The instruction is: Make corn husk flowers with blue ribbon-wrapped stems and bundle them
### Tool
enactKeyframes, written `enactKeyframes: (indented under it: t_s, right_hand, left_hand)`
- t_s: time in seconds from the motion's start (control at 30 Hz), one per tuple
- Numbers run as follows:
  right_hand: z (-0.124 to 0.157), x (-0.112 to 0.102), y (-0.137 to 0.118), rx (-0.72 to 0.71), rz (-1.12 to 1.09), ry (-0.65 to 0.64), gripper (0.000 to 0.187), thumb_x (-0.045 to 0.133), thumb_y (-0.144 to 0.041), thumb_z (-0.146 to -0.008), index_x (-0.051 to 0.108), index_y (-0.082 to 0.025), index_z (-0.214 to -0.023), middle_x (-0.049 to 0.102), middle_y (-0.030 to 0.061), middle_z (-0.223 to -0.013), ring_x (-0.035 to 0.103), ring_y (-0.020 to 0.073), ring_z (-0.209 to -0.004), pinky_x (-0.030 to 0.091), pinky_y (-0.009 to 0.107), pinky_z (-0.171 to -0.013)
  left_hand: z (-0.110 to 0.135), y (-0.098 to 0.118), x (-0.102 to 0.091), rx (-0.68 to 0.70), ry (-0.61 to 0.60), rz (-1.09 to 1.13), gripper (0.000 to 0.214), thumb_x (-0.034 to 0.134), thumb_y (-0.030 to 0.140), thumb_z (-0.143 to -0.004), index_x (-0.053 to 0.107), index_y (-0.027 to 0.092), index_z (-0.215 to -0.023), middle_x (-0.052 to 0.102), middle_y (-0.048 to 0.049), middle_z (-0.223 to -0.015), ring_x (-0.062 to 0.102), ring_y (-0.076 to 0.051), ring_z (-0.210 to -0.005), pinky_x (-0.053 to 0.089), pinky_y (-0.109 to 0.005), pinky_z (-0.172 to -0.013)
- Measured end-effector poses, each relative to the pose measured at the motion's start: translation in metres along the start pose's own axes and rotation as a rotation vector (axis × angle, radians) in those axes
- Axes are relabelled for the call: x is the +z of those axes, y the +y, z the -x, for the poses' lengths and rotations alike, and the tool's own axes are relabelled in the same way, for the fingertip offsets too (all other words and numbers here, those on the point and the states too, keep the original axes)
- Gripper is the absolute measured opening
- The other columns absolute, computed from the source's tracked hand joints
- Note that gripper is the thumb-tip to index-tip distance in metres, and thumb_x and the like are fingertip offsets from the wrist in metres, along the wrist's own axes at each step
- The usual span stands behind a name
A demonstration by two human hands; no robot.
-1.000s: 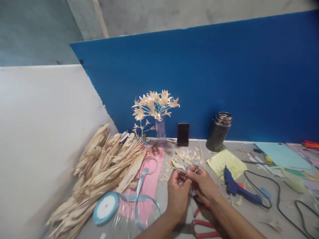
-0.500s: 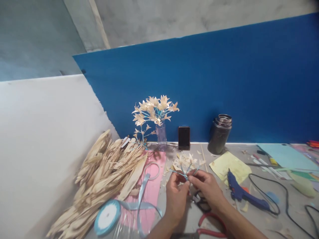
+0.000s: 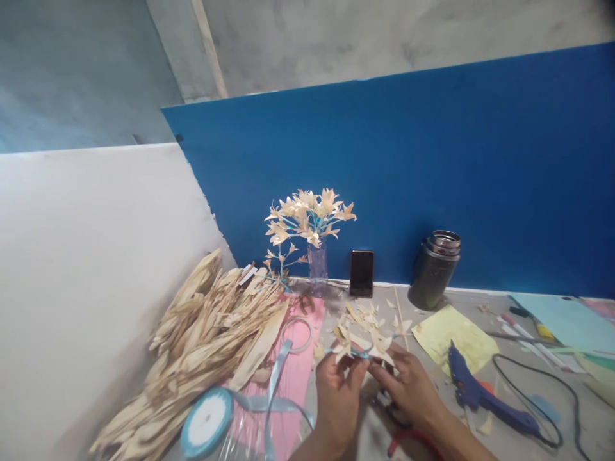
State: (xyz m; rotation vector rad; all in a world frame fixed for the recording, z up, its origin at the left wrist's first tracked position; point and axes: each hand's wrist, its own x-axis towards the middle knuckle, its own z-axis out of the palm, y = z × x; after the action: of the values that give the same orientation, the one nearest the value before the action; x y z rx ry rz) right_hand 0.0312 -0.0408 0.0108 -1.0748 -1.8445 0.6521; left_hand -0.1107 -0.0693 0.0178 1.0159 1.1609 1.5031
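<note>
Between both hands I hold a spray of pale husk flowers [image 3: 382, 347] with thin blue-wrapped stems, low over the table. My left hand [image 3: 339, 394] is closed, thumb and fingers pinching the blue stems from the left. From the right, my right hand [image 3: 413, 387] pinches the same spray, its fingertips partly behind the petals. Under my right wrist lie red-handled pliers [image 3: 408, 438], mostly covered, and black-handled scissors [image 3: 389, 410], also partly hidden. Loose husk petals [image 3: 358, 314] lie just beyond my fingers.
Left lie dried corn husks [image 3: 216, 339], a blue ribbon spool [image 3: 206, 422] and pink paper [image 3: 295, 378]. A vase [image 3: 318, 266] of husk flowers, a phone [image 3: 361, 273] and a dark flask [image 3: 434, 272] stand behind. A corded blue glue gun [image 3: 490, 397] lies right, by yellow paper [image 3: 456, 339].
The flower spray has turned in my hands, its blossoms now tipped down over my fingers. My right hand has shifted its grip. The whole view has swung slightly left.
</note>
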Motion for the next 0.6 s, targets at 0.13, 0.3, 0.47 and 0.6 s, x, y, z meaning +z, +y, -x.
enactKeyframes:
  t_s: [0.13,0.3,0.47,0.6]
  right_hand:
    - [0.000,0.002,0.013,-0.105,-0.002,0.027,0.021,0.059,-0.030,-0.089,0.073,-0.026,-0.074,0.073,0.0052,-0.072,0.068,0.0237,-0.073,0.052,0.033,-0.069]
    - [-0.001,0.001,0.021,-0.104,0.083,0.016,0.022,0.058,-0.027,-0.088,0.069,-0.025,-0.070,0.073,0.0043,-0.071,0.067,0.0225,-0.071,0.050,0.031,-0.068]
    - [0.003,0.001,0.017,-0.100,0.225,-0.061,0.024,0.054,-0.030,-0.091,0.065,-0.024,-0.070,0.070,0.0049,-0.071,0.066,0.0227,-0.072,0.047,0.032,-0.070]
    - [0.008,0.009,0.008,-0.059,0.273,-0.063,0.027,0.050,-0.030,-0.093,0.059,-0.023,-0.069,0.064,0.0034,-0.066,0.061,0.0207,-0.064,0.042,0.029,-0.061]
  left_hand:
    - [0.002,0.003,0.000,0.036,-0.018,-0.194,0.012,0.067,0.027,-0.077,0.067,0.017,-0.086,0.071,-0.0073,-0.085,0.064,-0.021,-0.079,0.051,-0.031,-0.075]
    - [0.001,0.006,0.001,0.048,-0.003,-0.338,0.011,0.066,0.023,-0.076,0.068,0.018,-0.084,0.070,-0.0062,-0.084,0.062,-0.020,-0.075,0.048,-0.030,-0.072]
    - [0.000,-0.007,-0.002,0.062,0.010,-0.317,0.010,0.067,0.027,-0.076,0.074,0.020,-0.074,0.072,-0.0080,-0.078,0.064,-0.023,-0.078,0.049,-0.032,-0.075]
    - [-0.001,-0.004,-0.003,0.125,0.042,-0.369,0.012,0.067,0.023,-0.075,0.072,0.022,-0.065,0.072,-0.0057,-0.070,0.064,-0.023,-0.073,0.048,-0.032,-0.076]
